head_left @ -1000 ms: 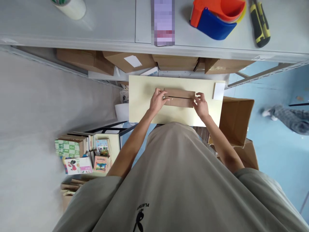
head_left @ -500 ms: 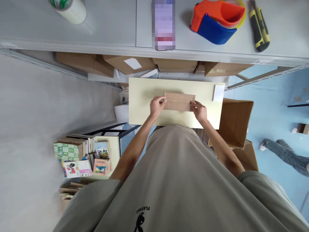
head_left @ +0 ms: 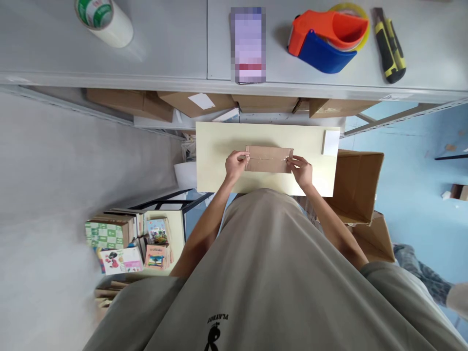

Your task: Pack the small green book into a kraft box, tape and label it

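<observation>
Closest in is the person's grey shirt [head_left: 270, 273], filling the lower view. Past it, both forearms reach to a pale yellow desk [head_left: 219, 141]. A flat brown cardboard box [head_left: 268, 159] lies on that desk near its middle, flaps folded shut with a seam along its length. The left hand [head_left: 236, 165] pinches the box's left end, fingers closed on it; the right hand [head_left: 302, 169] grips the right end the same way. A small white card [head_left: 331, 142] lies at the desk's right edge. Farther off, a grey shelf [head_left: 164, 48] carries a roll of tape [head_left: 104, 19], an orange-and-blue tape dispenser [head_left: 325, 39] and a yellow-black utility knife [head_left: 389, 45] — brown cartons sit beneath it.
</observation>
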